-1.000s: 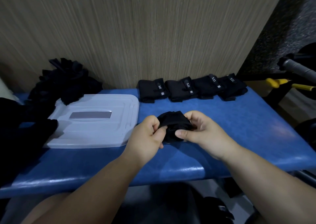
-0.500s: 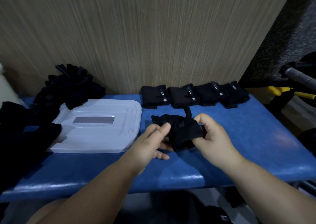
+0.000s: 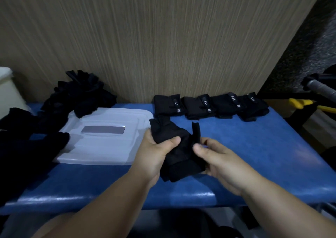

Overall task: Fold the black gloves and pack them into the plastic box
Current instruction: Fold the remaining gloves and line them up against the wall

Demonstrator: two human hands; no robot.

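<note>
The left hand (image 3: 154,154) is gripping a black glove (image 3: 181,157) from the side, its thumb pressing down on the fabric while the fingers are curling underneath. The right hand (image 3: 220,157) is pinching the glove's opposite edge between thumb and forefinger, just below a strap tab (image 3: 196,131) that is sticking upright. The glove is being held between both hands over the near part of the blue table (image 3: 263,146) — just beside the translucent plastic lid (image 3: 94,146), which is lying flat to the left. 4 folded gloves (image 3: 199,108) are sitting in a row against the wood-grain wall (image 3: 163,37), touching one another. A pile of loose black gloves (image 3: 81,94) is lying behind the lid — its edge overlapping the lid's far corner.
</note>
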